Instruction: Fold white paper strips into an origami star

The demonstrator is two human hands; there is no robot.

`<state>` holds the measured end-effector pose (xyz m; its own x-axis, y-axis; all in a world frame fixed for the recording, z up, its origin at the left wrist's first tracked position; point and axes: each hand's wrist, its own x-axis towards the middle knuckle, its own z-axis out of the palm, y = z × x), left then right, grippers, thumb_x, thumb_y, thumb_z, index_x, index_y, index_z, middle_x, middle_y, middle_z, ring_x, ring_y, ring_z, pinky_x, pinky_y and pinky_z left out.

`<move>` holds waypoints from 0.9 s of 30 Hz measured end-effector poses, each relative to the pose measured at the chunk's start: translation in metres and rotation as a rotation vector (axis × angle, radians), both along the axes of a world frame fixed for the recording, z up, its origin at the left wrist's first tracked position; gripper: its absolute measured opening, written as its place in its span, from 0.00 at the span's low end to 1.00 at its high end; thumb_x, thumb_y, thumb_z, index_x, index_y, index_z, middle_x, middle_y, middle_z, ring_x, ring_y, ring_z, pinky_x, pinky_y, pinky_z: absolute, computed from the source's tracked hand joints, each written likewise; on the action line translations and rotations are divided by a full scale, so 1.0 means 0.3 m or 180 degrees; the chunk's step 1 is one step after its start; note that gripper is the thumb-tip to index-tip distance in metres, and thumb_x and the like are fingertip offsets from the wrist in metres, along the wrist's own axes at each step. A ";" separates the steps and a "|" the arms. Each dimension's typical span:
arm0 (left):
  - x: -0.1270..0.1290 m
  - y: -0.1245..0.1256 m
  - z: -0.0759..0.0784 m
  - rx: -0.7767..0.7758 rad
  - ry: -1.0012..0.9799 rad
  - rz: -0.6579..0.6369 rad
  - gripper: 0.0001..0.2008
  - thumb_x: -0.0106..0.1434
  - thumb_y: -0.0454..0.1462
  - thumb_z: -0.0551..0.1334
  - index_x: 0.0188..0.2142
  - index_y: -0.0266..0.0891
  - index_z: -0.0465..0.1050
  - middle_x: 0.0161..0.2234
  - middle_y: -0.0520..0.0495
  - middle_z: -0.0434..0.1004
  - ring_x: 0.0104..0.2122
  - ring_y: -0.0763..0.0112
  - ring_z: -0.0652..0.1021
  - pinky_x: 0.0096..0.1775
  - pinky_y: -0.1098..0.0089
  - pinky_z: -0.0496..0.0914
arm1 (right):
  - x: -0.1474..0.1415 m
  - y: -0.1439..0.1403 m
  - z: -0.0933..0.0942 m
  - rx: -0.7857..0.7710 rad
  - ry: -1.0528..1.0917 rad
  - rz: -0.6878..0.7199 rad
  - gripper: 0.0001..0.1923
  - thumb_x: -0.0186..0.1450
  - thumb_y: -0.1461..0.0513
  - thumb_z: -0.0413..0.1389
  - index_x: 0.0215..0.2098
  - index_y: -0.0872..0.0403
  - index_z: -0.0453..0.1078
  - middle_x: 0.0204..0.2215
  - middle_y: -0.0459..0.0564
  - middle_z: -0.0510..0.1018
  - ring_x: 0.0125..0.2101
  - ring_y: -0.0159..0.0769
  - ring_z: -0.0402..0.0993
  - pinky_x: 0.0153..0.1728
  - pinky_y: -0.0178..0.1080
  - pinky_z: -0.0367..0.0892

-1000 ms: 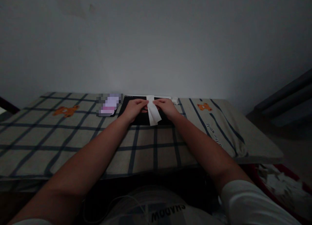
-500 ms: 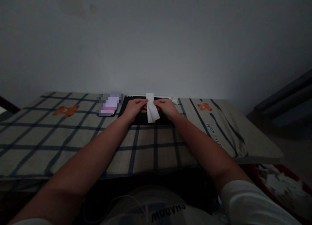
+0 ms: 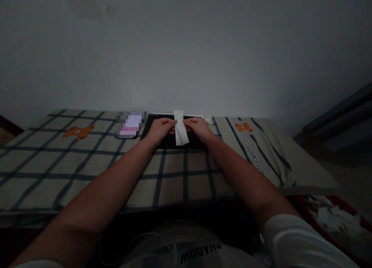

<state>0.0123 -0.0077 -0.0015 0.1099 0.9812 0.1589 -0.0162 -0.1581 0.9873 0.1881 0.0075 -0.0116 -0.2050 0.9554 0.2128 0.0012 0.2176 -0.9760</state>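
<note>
Between my hands is a folded strip of white paper, narrow at the middle where I pinch it and wider at its near end. My left hand is closed on its left edge with thumb and finger. From the other side, my right hand pinches the right edge. Fingertips of both hands show partly behind the strip. Below them lies a flat black pad with small white marks along its far left edge.
A phone with a lit screen lies left of the pad. A crumpled white item sits at the pad's far right. Checked cloth covers the table, against a wall. A red bin with white scraps stands at lower right.
The near end of the paper strip has drawn slightly narrower, its two flaps closer together. Both hands stay almost in place.
</note>
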 end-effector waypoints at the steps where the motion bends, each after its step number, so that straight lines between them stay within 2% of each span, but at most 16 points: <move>1: 0.001 -0.001 0.001 0.0021 0.0009 0.0039 0.15 0.49 0.44 0.67 0.29 0.33 0.75 0.26 0.46 0.75 0.26 0.72 0.74 0.30 0.71 0.71 | 0.000 -0.001 0.001 -0.0011 -0.0006 0.0019 0.14 0.55 0.55 0.58 0.32 0.58 0.75 0.24 0.48 0.75 0.24 0.27 0.67 0.28 0.33 0.63; 5: 0.005 -0.004 0.007 0.0054 0.0044 0.0145 0.14 0.49 0.44 0.67 0.29 0.33 0.75 0.26 0.46 0.75 0.27 0.72 0.74 0.29 0.71 0.72 | 0.002 -0.007 0.004 -0.0151 -0.0092 0.0098 0.14 0.54 0.55 0.59 0.32 0.57 0.75 0.25 0.48 0.76 0.25 0.27 0.68 0.30 0.33 0.63; 8: 0.006 -0.006 0.009 0.0029 -0.0005 0.0075 0.14 0.50 0.44 0.66 0.30 0.34 0.75 0.27 0.46 0.75 0.27 0.72 0.74 0.29 0.71 0.72 | 0.002 -0.009 0.006 -0.0123 -0.0086 0.0097 0.13 0.54 0.55 0.59 0.31 0.57 0.75 0.25 0.48 0.76 0.24 0.27 0.67 0.30 0.33 0.63; 15: 0.006 -0.012 0.010 -0.0214 -0.0017 -0.0105 0.15 0.48 0.44 0.68 0.31 0.33 0.76 0.29 0.43 0.76 0.29 0.70 0.75 0.29 0.71 0.72 | 0.002 -0.007 0.005 -0.0041 -0.0161 -0.0218 0.13 0.54 0.55 0.59 0.31 0.57 0.74 0.25 0.48 0.76 0.24 0.27 0.66 0.29 0.33 0.62; 22: 0.002 -0.001 -0.003 -0.0185 -0.0060 -0.0124 0.14 0.49 0.43 0.67 0.31 0.34 0.76 0.28 0.45 0.76 0.28 0.72 0.75 0.31 0.71 0.72 | 0.006 -0.004 0.004 -0.0085 0.0027 -0.0016 0.13 0.54 0.54 0.59 0.30 0.57 0.74 0.25 0.48 0.76 0.24 0.27 0.67 0.30 0.33 0.63; 27: 0.001 0.001 -0.001 -0.0126 -0.0048 -0.0054 0.14 0.50 0.43 0.67 0.30 0.34 0.76 0.28 0.45 0.76 0.28 0.72 0.75 0.31 0.71 0.72 | 0.005 -0.009 0.011 -0.0208 -0.0078 0.0051 0.13 0.54 0.55 0.59 0.30 0.57 0.74 0.25 0.48 0.76 0.25 0.27 0.67 0.30 0.32 0.64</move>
<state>0.0126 -0.0074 -0.0016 0.1244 0.9847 0.1218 -0.0336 -0.1185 0.9924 0.1896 0.0049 -0.0084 -0.2248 0.9636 0.1447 0.0221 0.1535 -0.9879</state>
